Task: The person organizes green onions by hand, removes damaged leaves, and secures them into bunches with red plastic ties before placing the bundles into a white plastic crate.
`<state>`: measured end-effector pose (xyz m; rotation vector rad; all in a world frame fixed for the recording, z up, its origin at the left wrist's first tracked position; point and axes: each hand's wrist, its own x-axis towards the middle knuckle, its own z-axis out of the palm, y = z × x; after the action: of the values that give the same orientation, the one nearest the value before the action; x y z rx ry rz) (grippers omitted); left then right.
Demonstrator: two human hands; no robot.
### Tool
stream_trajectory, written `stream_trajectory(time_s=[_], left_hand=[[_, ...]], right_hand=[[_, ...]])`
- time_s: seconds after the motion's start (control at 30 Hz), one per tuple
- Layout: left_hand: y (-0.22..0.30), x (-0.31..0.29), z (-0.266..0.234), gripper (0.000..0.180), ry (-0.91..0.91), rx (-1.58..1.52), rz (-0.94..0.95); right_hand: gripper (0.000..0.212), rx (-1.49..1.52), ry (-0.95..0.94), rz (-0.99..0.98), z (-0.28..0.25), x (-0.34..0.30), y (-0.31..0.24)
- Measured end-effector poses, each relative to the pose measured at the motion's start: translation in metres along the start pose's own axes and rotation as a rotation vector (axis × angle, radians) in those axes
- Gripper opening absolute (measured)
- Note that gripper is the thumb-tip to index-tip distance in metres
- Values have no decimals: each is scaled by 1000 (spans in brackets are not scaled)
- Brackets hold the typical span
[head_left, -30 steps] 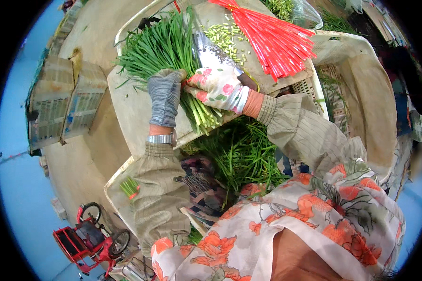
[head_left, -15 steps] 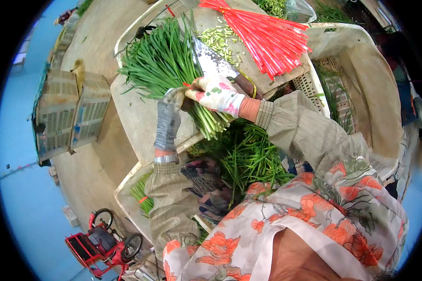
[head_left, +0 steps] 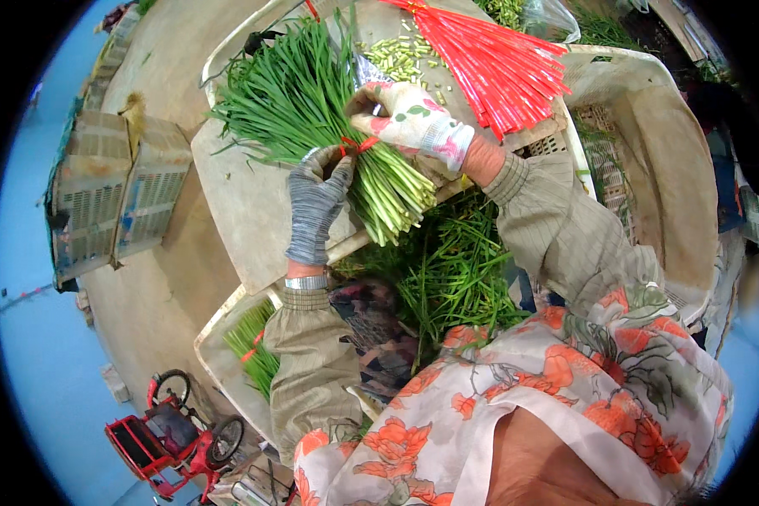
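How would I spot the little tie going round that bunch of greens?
Find the pale board lying across the crates, with a bunch of long green chives on it. Where the left hand in a grey glove and the right hand in a floral glove meet sits the red tie, wrapped around the stems, unlike the loose red strips fanned beyond.

Thin red tie strip (head_left: 356, 145) mostly hidden by gloved fingers (knot state not discernible); bundle of green chives (head_left: 312, 101) partly covered by hands.

Grey knit glove, floral glove on hands; khaki sleeves, wristwatch, floral apron.
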<state>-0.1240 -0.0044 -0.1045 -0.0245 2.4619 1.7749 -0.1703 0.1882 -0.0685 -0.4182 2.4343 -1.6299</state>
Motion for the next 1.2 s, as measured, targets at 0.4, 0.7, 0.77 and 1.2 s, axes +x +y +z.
stream_trajectory(time_s=[0.4,0.7,0.77,1.2], left_hand=[[6,-3,-5,24,21,-125,-70],[37,71,-20,12,-423,708,635],[31,78,-20,16,-509,864,616],[28,-20,-14,38,104,-44,-133]], right_hand=[[32,-111,-161,-7,4,8,19],[19,-643,131,-352,37,-15,1],[15,-818,53,-449,52,-19,2],[54,-23,-47,-41,-11,16,30]])
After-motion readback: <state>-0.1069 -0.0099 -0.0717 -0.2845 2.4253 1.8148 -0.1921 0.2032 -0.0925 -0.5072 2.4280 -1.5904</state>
